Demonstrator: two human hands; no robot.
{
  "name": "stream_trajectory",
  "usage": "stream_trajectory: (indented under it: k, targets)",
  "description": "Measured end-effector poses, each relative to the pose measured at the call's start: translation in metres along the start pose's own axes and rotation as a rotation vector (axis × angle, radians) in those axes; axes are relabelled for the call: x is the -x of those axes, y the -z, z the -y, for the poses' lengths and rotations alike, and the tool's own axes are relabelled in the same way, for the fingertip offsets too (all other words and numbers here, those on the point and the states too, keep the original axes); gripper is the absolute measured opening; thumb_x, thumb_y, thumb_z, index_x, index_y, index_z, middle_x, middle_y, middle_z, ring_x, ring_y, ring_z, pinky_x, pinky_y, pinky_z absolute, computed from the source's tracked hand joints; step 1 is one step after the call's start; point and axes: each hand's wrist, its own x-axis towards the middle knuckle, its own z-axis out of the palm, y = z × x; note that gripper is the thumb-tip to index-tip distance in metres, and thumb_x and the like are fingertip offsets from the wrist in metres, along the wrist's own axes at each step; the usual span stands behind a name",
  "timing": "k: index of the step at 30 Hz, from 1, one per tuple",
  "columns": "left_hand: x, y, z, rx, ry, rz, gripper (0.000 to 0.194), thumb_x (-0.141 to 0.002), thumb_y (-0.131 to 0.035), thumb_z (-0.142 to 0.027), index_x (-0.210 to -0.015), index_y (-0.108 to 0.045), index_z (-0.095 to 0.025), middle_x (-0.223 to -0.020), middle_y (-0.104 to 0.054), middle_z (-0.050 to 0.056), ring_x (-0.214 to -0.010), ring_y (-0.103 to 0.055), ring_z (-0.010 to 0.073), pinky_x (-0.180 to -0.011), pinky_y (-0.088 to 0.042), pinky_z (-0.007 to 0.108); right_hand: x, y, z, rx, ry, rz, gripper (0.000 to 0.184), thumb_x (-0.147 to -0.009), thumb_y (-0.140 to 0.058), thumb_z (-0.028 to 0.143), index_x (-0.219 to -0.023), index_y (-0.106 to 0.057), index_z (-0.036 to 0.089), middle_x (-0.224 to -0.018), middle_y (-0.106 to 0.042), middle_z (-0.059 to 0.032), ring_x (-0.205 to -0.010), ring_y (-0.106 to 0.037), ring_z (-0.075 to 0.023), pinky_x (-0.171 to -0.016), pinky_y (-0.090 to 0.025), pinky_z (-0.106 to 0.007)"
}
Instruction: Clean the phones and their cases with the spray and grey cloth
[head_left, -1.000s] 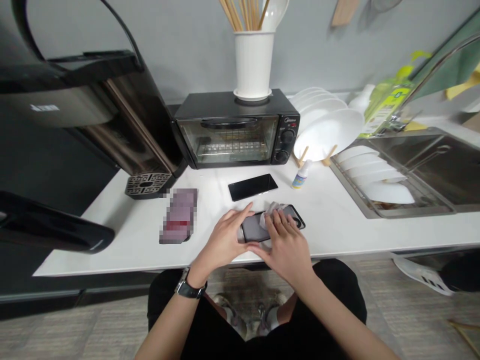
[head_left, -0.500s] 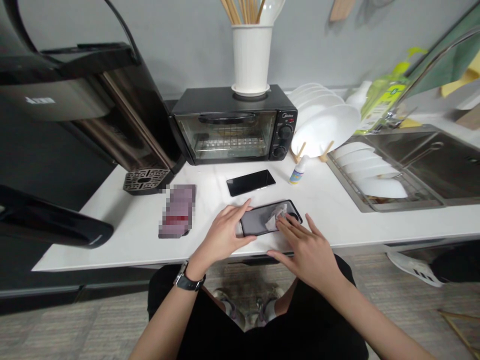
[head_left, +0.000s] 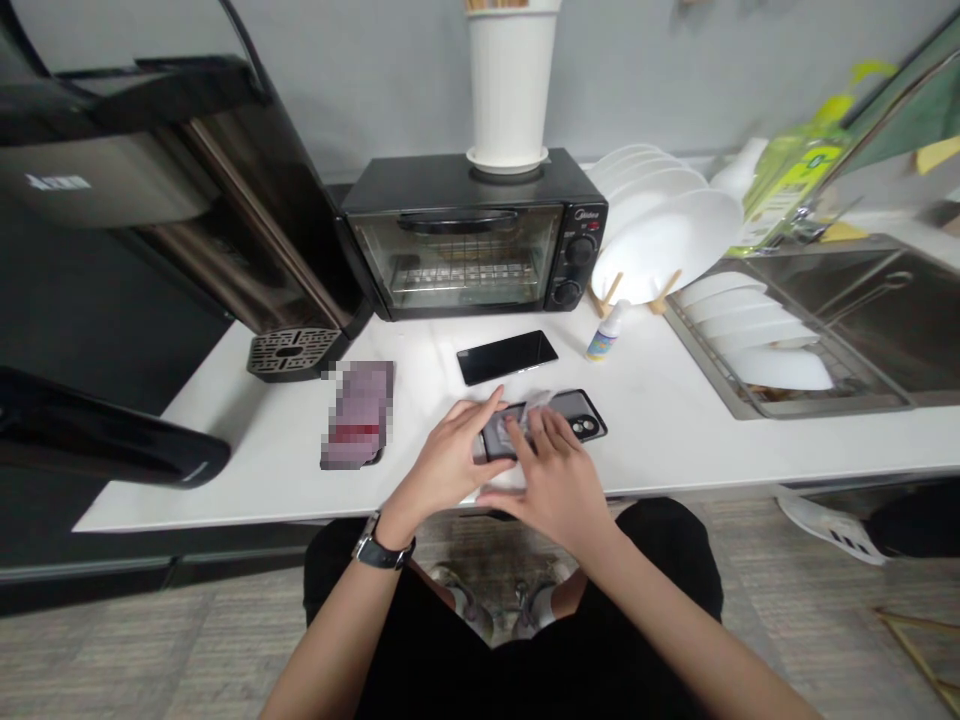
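A dark phone [head_left: 574, 416] lies back-up on the white counter [head_left: 675, 430], its camera end to the right. My left hand [head_left: 450, 462] grips the phone's left end, thumb on the far edge and fingers curled round the near side. My right hand [head_left: 551, 480] lies flat on the middle of the phone, fingers pressing a small crumpled white wipe [head_left: 536, 402] against it. A second black phone [head_left: 507, 357] lies screen-up just behind, untouched.
A small white dropper bottle [head_left: 604, 335] stands right of the second phone. A black toaster oven [head_left: 469, 238] with a white utensil holder [head_left: 512, 85] sits at the back, white plates [head_left: 667, 245] and a sink rack [head_left: 757, 340] right, a coffee machine [head_left: 187, 200] left. A blurred purple object [head_left: 358, 415] lies left.
My right hand has slid the wipe leftward from the phone's camera end to its middle. The left hand has kept its hold on the phone's left end. The view tilted down slightly.
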Motion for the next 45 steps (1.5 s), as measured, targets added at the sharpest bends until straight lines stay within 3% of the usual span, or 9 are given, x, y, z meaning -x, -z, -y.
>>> stream_trajectory:
  k: [7,17,20,24,28,33,37,41,45]
  targets:
    - [0.003,-0.001,0.001,-0.09,-0.062,0.006,0.097,-0.088,-0.078,-0.026,-0.167,-0.023,-0.029,-0.146,-0.059,0.01,-0.13,-0.054,0.0297,-0.111,-0.048,0.047,0.014,0.015,0.006,-0.162,0.103,0.06,0.095,-0.09,-0.046,0.084,-0.144,-0.058,0.007,-0.146,-0.062,-0.0232,-0.14,-0.056,-0.037,-0.118,-0.042,-0.058]
    - [0.006,0.0,-0.009,-0.105,-0.063,0.025,0.094,-0.09,-0.078,-0.041,-0.166,-0.023,-0.032,-0.148,-0.058,0.009,-0.131,-0.052,0.0303,-0.114,-0.045,0.049,0.042,0.036,-0.059,0.126,-0.085,-0.049,0.073,-0.103,-0.044,0.066,-0.14,-0.061,0.005,-0.143,-0.063,-0.025,-0.15,-0.042,-0.0411,-0.123,-0.025,-0.068]
    - [0.003,-0.001,-0.009,-0.07,-0.067,0.026,0.096,-0.089,-0.079,-0.039,-0.166,-0.023,-0.034,-0.148,-0.059,0.009,-0.131,-0.053,0.0308,-0.114,-0.045,0.05,0.03,0.022,-0.043,0.094,-0.122,-0.1,0.089,-0.096,-0.045,0.077,-0.14,-0.06,0.002,-0.14,-0.063,-0.0299,-0.148,-0.045,-0.0414,-0.124,-0.027,-0.065]
    - [0.001,-0.002,-0.003,-0.065,-0.063,0.018,0.095,-0.088,-0.075,-0.023,-0.167,-0.022,-0.031,-0.148,-0.059,0.009,-0.129,-0.054,0.0304,-0.111,-0.047,0.049,0.008,-0.001,0.011,-0.077,-0.069,-0.095,0.098,-0.089,-0.045,0.086,-0.14,-0.061,0.003,-0.14,-0.064,-0.0289,-0.139,-0.056,-0.039,-0.125,-0.029,-0.059]
    - [0.005,-0.002,0.002,-0.107,-0.055,0.007,0.095,-0.086,-0.068,-0.015,-0.167,-0.021,-0.028,-0.144,-0.059,0.011,-0.127,-0.053,0.0307,-0.108,-0.048,0.048,0.002,-0.002,0.034,-0.216,0.01,-0.021,0.1,-0.089,-0.042,0.087,-0.14,-0.06,0.003,-0.144,-0.062,-0.0264,-0.139,-0.057,-0.0357,-0.125,-0.032,-0.056]
    - [0.007,0.0,-0.003,-0.095,-0.057,0.016,0.099,-0.088,-0.079,-0.04,-0.167,-0.02,-0.029,-0.148,-0.058,0.01,-0.128,-0.052,0.031,-0.112,-0.044,0.049,0.02,0.02,-0.022,-0.162,0.092,0.066,0.071,-0.103,-0.042,0.069,-0.144,-0.058,0.013,-0.146,-0.063,-0.0178,-0.137,-0.059,-0.0295,-0.125,-0.028,-0.056]
    - [0.004,-0.003,-0.007,-0.077,-0.06,-0.009,0.099,-0.088,-0.08,-0.041,-0.167,-0.02,-0.032,-0.149,-0.059,0.008,-0.131,-0.052,0.0302,-0.114,-0.043,0.049,0.027,0.026,-0.061,0.02,-0.051,-0.017,0.065,-0.105,-0.045,0.061,-0.144,-0.058,0.011,-0.145,-0.063,-0.021,-0.134,-0.061,-0.0335,-0.124,-0.027,-0.061]
    - [0.003,-0.008,-0.005,-0.075,-0.062,-0.008,0.099,-0.088,-0.079,-0.037,-0.167,-0.019,-0.031,-0.147,-0.06,0.009,-0.131,-0.052,0.0303,-0.113,-0.044,0.048,0.019,0.015,-0.026,0.023,-0.101,-0.061,0.066,-0.104,-0.048,0.057,-0.14,-0.059,0.003,-0.145,-0.061,-0.0268,-0.137,-0.058,-0.037,-0.122,-0.032,-0.058]
    - [0.008,-0.005,-0.002,-0.102,-0.014,-0.014,0.097,-0.089,-0.075,-0.027,-0.167,-0.019,-0.03,-0.137,-0.062,0.01,-0.124,-0.055,0.03,-0.106,-0.049,0.047,0.011,0.011,0.012,-0.197,0.082,0.044,0.056,-0.106,-0.047,0.051,-0.141,-0.06,0.009,-0.146,-0.063,-0.0202,-0.141,-0.056,-0.0297,-0.125,-0.032,-0.053]
